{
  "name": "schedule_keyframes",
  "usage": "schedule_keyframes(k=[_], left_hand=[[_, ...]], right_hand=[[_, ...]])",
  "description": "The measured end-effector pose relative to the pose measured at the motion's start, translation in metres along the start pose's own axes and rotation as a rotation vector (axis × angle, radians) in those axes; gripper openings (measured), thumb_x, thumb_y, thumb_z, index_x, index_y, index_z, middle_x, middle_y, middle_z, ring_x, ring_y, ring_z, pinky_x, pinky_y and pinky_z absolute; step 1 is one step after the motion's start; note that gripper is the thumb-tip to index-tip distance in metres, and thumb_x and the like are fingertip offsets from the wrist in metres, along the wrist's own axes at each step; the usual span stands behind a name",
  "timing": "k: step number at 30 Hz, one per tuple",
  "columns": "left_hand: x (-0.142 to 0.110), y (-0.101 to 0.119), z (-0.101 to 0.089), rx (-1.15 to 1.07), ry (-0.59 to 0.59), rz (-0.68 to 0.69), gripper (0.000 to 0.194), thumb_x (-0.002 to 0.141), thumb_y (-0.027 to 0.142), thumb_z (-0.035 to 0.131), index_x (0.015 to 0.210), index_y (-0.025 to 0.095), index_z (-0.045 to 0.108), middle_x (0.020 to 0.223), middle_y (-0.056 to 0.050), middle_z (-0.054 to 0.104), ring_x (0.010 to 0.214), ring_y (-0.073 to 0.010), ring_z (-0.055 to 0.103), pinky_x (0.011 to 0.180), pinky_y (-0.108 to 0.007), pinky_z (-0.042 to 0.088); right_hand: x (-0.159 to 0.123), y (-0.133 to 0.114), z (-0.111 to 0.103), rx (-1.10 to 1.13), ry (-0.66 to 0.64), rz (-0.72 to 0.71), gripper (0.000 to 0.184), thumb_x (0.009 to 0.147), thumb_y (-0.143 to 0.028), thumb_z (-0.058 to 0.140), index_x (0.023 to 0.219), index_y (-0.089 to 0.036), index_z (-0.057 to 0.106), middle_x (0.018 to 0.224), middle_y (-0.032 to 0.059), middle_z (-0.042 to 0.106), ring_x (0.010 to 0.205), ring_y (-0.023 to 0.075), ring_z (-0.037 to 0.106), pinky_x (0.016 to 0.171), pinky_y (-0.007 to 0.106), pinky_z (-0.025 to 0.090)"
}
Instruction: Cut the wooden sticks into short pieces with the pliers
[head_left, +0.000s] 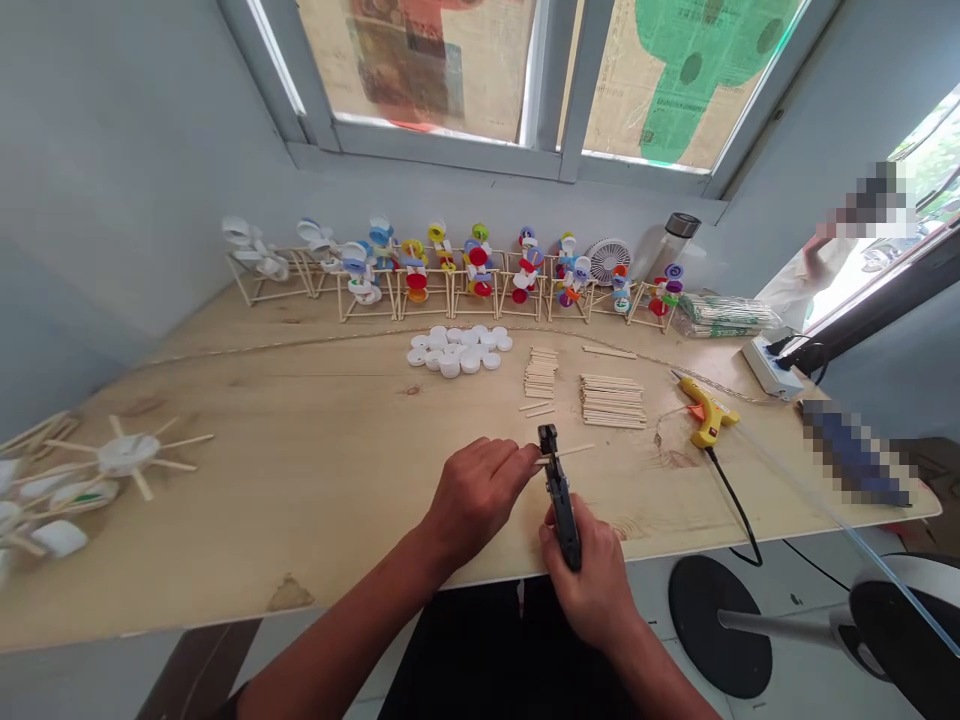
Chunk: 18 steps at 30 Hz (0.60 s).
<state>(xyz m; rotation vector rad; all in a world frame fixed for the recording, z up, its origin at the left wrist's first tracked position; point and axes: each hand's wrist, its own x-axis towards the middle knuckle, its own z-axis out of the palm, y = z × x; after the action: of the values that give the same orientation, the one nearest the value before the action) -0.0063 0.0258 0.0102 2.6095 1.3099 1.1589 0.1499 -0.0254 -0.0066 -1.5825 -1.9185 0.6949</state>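
My right hand is wrapped round black cutting pliers, which point away from me above the table's front edge. A thin wooden stick lies across the head of the pliers. My left hand pinches the stick just left of the jaws; whether the jaws touch the wood I cannot tell. Beyond my hands lie a pile of long sticks, a pile of shorter sticks and a few loose short pieces. White bottle caps are grouped at the table's middle.
Small stick frames with coloured cap wheels line the wall. To the right are a yellow glue gun with its cord, a power strip and bagged sticks. A spoked cap wheel lies at left. Outside stands a person.
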Motion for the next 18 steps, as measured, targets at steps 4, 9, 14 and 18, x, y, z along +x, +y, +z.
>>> schedule_keyframes(k=[4, 9, 14, 18], left_hand=[[-0.007, 0.009, -0.015, -0.401, 0.006, -0.382, 0.021, 0.089, 0.027, 0.037, 0.096, 0.016, 0.054, 0.069, -0.001, 0.058, 0.062, -0.0102, 0.053, 0.061, -0.023, 0.041], [-0.01, 0.01, -0.024, -1.002, 0.037, -0.823, 0.024, 0.086, 0.036, 0.042, 0.093, 0.015, 0.05, 0.061, 0.002, 0.054, 0.054, -0.0095, 0.05, 0.051, -0.022, 0.038], [-0.007, 0.016, -0.027, -1.386, -0.035, -0.976, 0.026, 0.08, 0.041, 0.051, 0.087, 0.015, 0.051, 0.065, 0.003, 0.049, 0.046, -0.0045, 0.041, 0.044, -0.019, 0.029], [-0.003, 0.024, -0.026, -1.318, -0.065, -0.953, 0.023, 0.076, 0.038, 0.056, 0.082, 0.017, 0.049, 0.051, 0.01, 0.03, 0.04, -0.0027, 0.022, 0.04, -0.017, 0.018]], right_hand=[[-0.001, -0.002, -0.005, 0.047, -0.028, 0.002, 0.008, 0.081, -0.026, 0.041, 0.078, -0.02, 0.046, 0.062, -0.0016, 0.056, 0.055, 0.0146, 0.053, 0.056, 0.024, 0.036], [-0.003, -0.003, -0.007, 0.032, -0.029, -0.006, 0.009, 0.081, -0.027, 0.042, 0.079, -0.02, 0.047, 0.065, -0.0016, 0.057, 0.058, 0.0146, 0.054, 0.056, 0.024, 0.036], [-0.005, -0.004, -0.007, 0.025, -0.024, -0.006, 0.011, 0.081, -0.028, 0.042, 0.078, -0.02, 0.047, 0.063, -0.0023, 0.055, 0.056, 0.0143, 0.052, 0.056, 0.024, 0.035], [-0.005, -0.006, -0.009, 0.062, -0.024, -0.004, 0.01, 0.081, -0.028, 0.043, 0.075, -0.02, 0.046, 0.062, -0.0033, 0.054, 0.054, 0.0129, 0.05, 0.053, 0.022, 0.034]])
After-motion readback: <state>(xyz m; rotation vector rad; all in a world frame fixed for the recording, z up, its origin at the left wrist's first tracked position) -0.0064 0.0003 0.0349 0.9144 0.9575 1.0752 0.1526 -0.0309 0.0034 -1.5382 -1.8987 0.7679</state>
